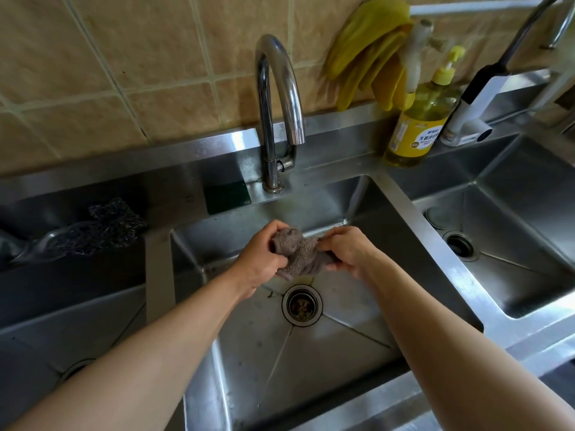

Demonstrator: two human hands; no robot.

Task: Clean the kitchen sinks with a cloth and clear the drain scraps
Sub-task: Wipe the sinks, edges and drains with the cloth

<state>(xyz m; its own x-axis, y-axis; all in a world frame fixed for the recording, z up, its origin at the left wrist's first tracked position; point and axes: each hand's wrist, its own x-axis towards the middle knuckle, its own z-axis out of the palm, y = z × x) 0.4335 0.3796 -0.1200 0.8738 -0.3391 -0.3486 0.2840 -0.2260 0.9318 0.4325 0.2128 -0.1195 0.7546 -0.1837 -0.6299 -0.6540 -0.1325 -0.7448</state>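
Over the drain (301,304), hand-gripped cloth (298,253)

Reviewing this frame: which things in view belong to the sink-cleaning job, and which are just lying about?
Job:
grey cloth, gripped by left hand and right hand
middle sink
its drain

Lying about:
yellow gloves
detergent bottle
green sponge
dark scourer
tap

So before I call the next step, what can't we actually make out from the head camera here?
- Left sink: its drain is mostly hidden behind the left forearm.
- Middle drain: something lies in the basket, too small and dark to identify.
- Cloth: bunched between the left hand and right hand; wet or dry, unclear.
- Right sink: cut off by the frame's right edge.
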